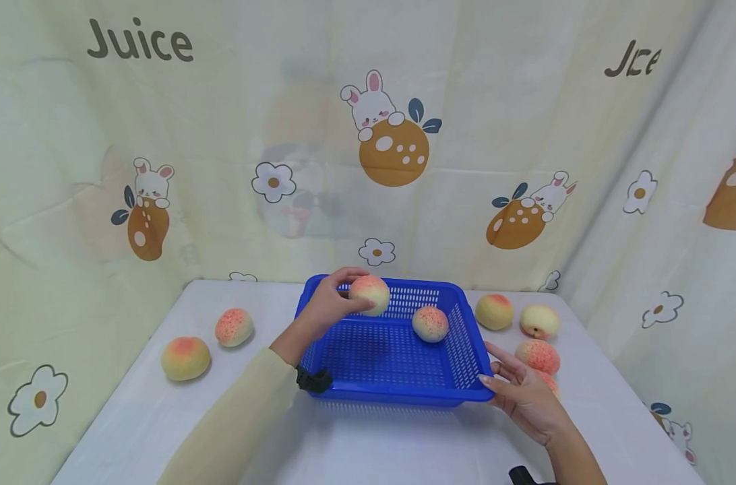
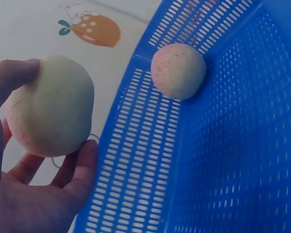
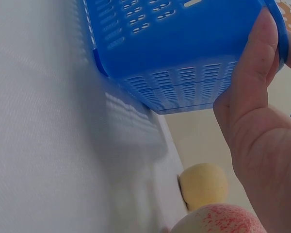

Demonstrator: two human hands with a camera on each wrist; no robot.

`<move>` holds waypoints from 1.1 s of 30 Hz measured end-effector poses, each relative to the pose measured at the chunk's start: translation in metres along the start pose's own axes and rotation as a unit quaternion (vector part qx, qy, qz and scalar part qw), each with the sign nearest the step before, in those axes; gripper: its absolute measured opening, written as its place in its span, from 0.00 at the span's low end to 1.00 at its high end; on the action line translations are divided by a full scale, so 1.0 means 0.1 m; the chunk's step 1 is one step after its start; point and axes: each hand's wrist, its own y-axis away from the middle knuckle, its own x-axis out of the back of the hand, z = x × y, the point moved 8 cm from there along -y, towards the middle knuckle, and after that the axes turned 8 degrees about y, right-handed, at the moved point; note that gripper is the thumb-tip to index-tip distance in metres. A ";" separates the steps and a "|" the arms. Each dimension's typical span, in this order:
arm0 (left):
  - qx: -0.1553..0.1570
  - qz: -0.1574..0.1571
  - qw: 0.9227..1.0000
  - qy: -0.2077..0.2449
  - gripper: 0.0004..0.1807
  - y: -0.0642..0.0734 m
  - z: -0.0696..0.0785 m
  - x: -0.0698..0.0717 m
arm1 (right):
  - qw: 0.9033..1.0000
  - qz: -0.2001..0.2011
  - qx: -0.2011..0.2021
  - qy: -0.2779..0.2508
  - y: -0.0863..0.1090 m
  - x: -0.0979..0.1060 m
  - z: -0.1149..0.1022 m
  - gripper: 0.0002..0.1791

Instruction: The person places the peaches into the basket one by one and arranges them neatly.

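Observation:
My left hand (image 1: 334, 300) holds a pink-and-cream peach (image 1: 373, 294) over the left back part of the blue plastic basket (image 1: 392, 393). In the left wrist view, thumb and fingers wrap the held peach (image 2: 58, 107) beside the basket's perforated wall. Another peach (image 1: 431, 325) lies inside the basket toward its right back. My right hand (image 1: 528, 397) grips the basket's front right corner, with the thumb on the rim. The right wrist view shows that thumb (image 3: 257, 63) against the corner; the other fingers are partly hidden by the rim.
Left of the basket, a yellowish peach (image 1: 186, 358) and a speckled pink peach (image 1: 234, 327) lie on the white-covered table (image 1: 380, 444). Several more stand on the right, among them a yellow peach (image 1: 494, 312) and a pale one (image 1: 540, 321). A printed curtain (image 1: 234, 121) hangs behind.

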 end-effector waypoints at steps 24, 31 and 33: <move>0.021 -0.064 0.994 -0.088 0.29 -0.40 -0.29 -0.23 | 1.000 0.007 -0.010 0.003 -0.01 0.02 0.02 0.41; 0.033 -0.067 0.993 -0.089 0.28 -0.45 -0.36 -0.24 | 1.000 0.003 -0.008 0.002 0.00 0.01 0.00 0.41; 0.040 -0.066 0.993 -0.088 0.28 -0.45 -0.39 -0.24 | 1.000 0.001 -0.007 0.000 0.01 0.01 -0.01 0.41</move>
